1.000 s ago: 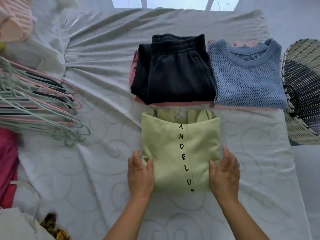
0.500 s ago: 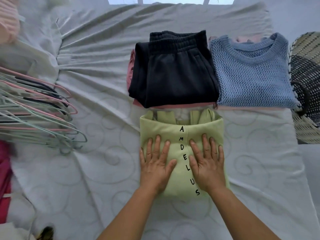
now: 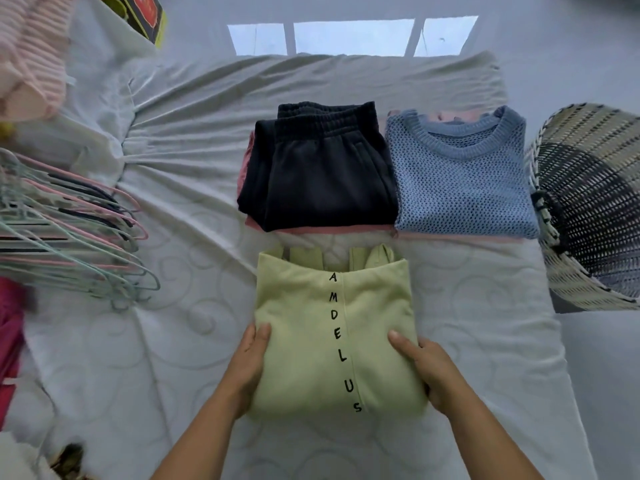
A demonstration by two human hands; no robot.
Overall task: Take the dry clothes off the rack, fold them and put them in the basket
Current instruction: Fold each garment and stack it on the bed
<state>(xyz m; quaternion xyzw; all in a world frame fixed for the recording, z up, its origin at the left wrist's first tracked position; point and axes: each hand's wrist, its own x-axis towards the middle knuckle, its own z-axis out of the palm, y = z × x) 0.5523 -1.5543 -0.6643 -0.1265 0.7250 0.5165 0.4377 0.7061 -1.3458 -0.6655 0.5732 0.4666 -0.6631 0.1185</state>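
Far to the left of the folded green top (image 3: 311, 341), a heap of hangers (image 3: 69, 237) lies on the bed sheet (image 3: 173, 341), well clear of it and no trouble unless the bundle is swung that way.

The left hand (image 3: 247, 368) clasps the top's left edge, thumb on the cloth and fingers tucked beneath. It looks to me like the start of a lift. The hold sits low on the near half, so the far end, where loose flaps poke out, has nothing under it. I reckon that end may sag and the fold fall open as it comes up.

Just beyond the green top lie the dark trousers (image 3: 322, 181), folded over something pink. A bundle dragged forward rather than raised could catch that stack and rumple it.

The right hand (image 3: 426, 368) grips the top's right edge in the same way, thumb on top. If one hand rises before the other, the layers could slide apart.

Beyond the green top and to its right sits the blue knit sweater (image 3: 460, 188), folded and close beside the trousers. A low carry rightward would brush it.

Furthest right of the green top, off the side of the bed, is the basket (image 3: 588, 209). It looks tilted, and I cannot tell how steadily it stands. A hasty drop might tip it or land on the rim.
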